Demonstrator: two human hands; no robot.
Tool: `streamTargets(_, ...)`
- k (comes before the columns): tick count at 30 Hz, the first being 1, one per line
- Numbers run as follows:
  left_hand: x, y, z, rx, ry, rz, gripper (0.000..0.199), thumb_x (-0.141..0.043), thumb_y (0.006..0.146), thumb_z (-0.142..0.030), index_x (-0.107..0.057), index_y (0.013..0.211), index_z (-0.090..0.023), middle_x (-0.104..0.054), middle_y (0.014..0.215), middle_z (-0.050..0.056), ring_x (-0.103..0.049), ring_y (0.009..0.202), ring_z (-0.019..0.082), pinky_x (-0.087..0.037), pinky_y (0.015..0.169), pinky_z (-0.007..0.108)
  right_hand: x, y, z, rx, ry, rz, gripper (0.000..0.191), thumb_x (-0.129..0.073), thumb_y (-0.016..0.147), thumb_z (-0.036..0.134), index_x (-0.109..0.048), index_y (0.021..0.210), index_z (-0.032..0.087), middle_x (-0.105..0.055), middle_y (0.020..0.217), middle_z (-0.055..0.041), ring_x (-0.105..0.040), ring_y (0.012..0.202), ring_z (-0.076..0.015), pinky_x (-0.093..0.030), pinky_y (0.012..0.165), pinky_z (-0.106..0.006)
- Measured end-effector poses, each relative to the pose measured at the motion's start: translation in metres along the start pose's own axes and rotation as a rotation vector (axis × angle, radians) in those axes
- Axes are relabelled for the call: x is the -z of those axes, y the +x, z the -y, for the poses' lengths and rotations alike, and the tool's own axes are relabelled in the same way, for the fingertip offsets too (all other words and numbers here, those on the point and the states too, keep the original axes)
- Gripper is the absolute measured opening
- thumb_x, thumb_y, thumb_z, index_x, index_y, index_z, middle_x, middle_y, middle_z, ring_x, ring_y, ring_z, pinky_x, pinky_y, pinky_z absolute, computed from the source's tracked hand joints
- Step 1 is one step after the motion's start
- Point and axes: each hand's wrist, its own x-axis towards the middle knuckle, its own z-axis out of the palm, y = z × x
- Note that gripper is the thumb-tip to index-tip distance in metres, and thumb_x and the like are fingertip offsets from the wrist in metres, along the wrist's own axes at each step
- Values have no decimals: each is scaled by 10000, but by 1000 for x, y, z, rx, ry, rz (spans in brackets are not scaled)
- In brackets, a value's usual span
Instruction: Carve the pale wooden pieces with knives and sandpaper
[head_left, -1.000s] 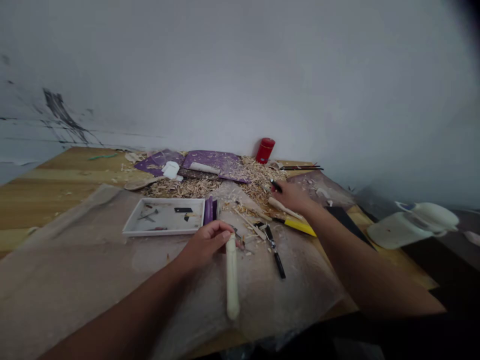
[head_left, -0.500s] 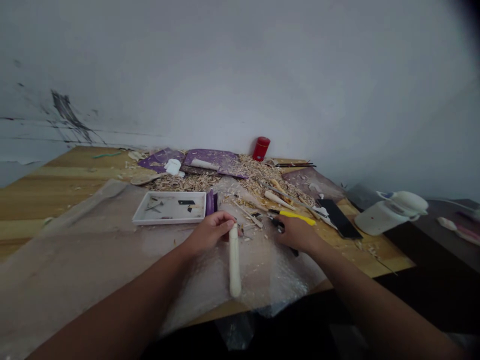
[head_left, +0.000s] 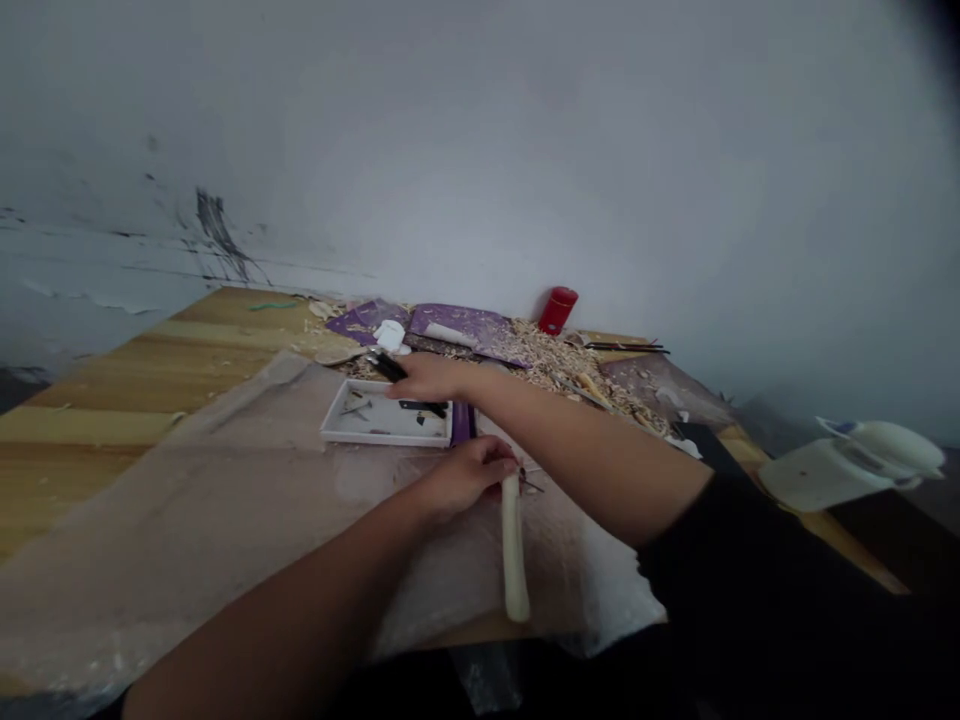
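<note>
From the head camera, the left hand (head_left: 469,477) sits just below the white tray (head_left: 382,441), its grip closed around the top of a pale, rounded wooden rod (head_left: 513,552), which runs down across the crinkled plastic sheet (head_left: 225,520) toward the viewer. The right hand (head_left: 439,378) reaches over the tray's far side, its grip closed on a black-handled tool (head_left: 388,366). Beyond the tray, curled wood shavings (head_left: 555,365) lie heaped on the wooden desk (head_left: 97,420); the rod looks smoothly shaped, though how much work remains cannot be told
</note>
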Motion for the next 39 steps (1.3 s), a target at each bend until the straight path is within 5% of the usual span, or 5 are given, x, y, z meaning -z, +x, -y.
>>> streamTargets(9,1,-3,-6,-164,67,-61,240,-566,697,-249,-578,914,-147,-598,805,61,-519,683,155,-406,605,287,-28,56,17,4,-233,120,299,-572,725,373,-614,859,109,-633,848,-83,-551,770,-175,-391,660,-264)
streamTargets(16,6,7,4,8,-3,-45,251,-579,684,-354,-505,786,-137,-612,716,62,-574,647,160,-408,554,264,21,-28,-19,32,-179,-134,247,-455,801,276,-578,957,129,-611,834,-39,-519,735,-118,-347,642,-224)
streamTargets(24,11,6,-12,-83,4,-146,217,-549,727,-338,-487,793,-141,-607,668,16,-549,555,100,-397,532,214,0,-151,-59,-271,175,-219,214,-441,791,310,-578,724,160,-543,566,27,-471,508,-84,-332,494,-193)
streamTargets(32,13,8,-6,-20,159,-79,191,-541,734,-320,-505,794,-142,-595,659,6,-567,594,112,-414,556,224,-25,-168,-80,-322,299,-346,234,-460,776,365,-555,719,159,-517,569,28,-445,507,-85,-332,485,-199)
streamTargets(39,9,6,-6,-179,245,-314,169,-565,704,-295,-501,764,-151,-553,654,-23,-537,579,93,-430,548,215,-48,-166,-60,-133,493,-241,630,-576,704,408,-332,1251,213,-567,917,-26,-514,692,-122,-392,600,-237)
